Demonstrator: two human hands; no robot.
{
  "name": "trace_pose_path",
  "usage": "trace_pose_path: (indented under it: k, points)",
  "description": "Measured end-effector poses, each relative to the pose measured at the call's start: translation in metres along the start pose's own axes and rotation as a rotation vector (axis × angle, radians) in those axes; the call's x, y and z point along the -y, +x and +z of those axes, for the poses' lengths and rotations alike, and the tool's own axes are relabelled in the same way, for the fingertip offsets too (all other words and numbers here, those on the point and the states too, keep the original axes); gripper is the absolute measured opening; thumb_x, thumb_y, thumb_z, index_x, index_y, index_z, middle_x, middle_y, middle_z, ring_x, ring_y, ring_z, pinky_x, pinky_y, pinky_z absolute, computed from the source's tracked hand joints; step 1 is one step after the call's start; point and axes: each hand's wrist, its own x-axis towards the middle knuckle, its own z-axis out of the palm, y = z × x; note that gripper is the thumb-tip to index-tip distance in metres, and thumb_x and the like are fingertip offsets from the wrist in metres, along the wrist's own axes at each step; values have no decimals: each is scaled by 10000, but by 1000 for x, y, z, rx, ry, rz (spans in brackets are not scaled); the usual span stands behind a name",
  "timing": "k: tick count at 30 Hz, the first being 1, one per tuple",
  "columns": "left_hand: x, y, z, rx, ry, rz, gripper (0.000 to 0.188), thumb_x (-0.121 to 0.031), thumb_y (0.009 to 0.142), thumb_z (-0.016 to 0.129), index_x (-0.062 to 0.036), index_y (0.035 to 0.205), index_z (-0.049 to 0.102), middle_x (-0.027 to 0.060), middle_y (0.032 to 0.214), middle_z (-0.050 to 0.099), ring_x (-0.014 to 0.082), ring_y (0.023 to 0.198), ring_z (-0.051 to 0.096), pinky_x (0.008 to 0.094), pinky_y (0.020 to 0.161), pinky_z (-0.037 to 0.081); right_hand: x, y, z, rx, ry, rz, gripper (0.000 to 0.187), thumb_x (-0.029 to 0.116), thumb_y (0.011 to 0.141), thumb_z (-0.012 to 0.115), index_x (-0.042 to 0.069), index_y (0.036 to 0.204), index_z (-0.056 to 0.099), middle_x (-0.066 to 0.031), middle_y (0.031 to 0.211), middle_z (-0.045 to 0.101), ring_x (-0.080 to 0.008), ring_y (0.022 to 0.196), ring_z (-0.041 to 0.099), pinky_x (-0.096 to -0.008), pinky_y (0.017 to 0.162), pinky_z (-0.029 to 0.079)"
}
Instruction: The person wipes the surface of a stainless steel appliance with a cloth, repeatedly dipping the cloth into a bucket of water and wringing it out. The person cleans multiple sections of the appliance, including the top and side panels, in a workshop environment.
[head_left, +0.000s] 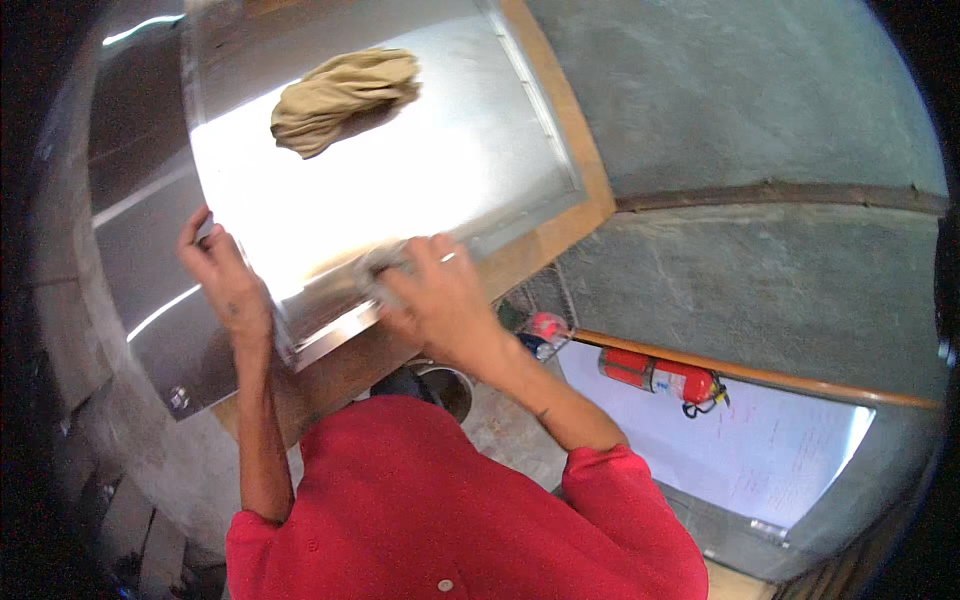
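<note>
A shiny metal panel (440, 170) with raised edges lies on a wooden board (590, 180). My left hand (230, 285) is at the panel's left edge, fingers bent around it. My right hand (440, 300), wearing a ring, presses a grey scouring pad (376, 270) onto the metal near the front edge; the pad is blurred and partly covered by the fingers. A crumpled tan cloth (345, 95) rests on the far part of the panel, apart from both hands.
Left of the panel is a dark reflective sheet (150, 270). Below the board's front edge stands a round metal container (448, 390). A wire rack (555, 310) holds a pink item. At the right, a red fire extinguisher (655, 375) hangs by a whiteboard (740, 450) on the grey wall.
</note>
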Motion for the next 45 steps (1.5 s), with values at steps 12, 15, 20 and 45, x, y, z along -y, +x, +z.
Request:
trace_pose_path:
  k: [12,15,20,45]
  points:
    - [-15,-3,5,-24,148,34,445,-331,1104,408,-31,1415,513,151,1272,498,254,1131,485,440,1017,397,-228,-51,-98,-233,-176,396,295,286,981,623,30,1092,719,-231,1118,611,-425,1065,554,-491,931,456]
    - [-16,-3,4,-17,195,57,444,-333,1109,407,-26,1410,521,165,1335,490,274,1188,483,447,1052,390,-231,-64,-99,-393,-51,517,274,228,981,608,2,1104,702,-241,1174,603,-419,1088,536,-488,951,442]
    - [-20,-1,5,-8,127,23,439,-324,1115,413,-17,1411,517,172,1341,486,279,1214,483,443,1053,399,-243,-86,-51,-415,88,274,240,82,954,602,5,1163,690,-170,1202,592,-355,1086,535,-413,956,453]
    - [-16,1,2,-14,332,91,430,-302,1114,423,6,1391,536,206,1363,538,327,1271,471,452,1082,390,-212,-96,35,-988,631,740,362,286,1056,658,-59,1155,703,-94,998,716,-133,945,586,-304,839,492]
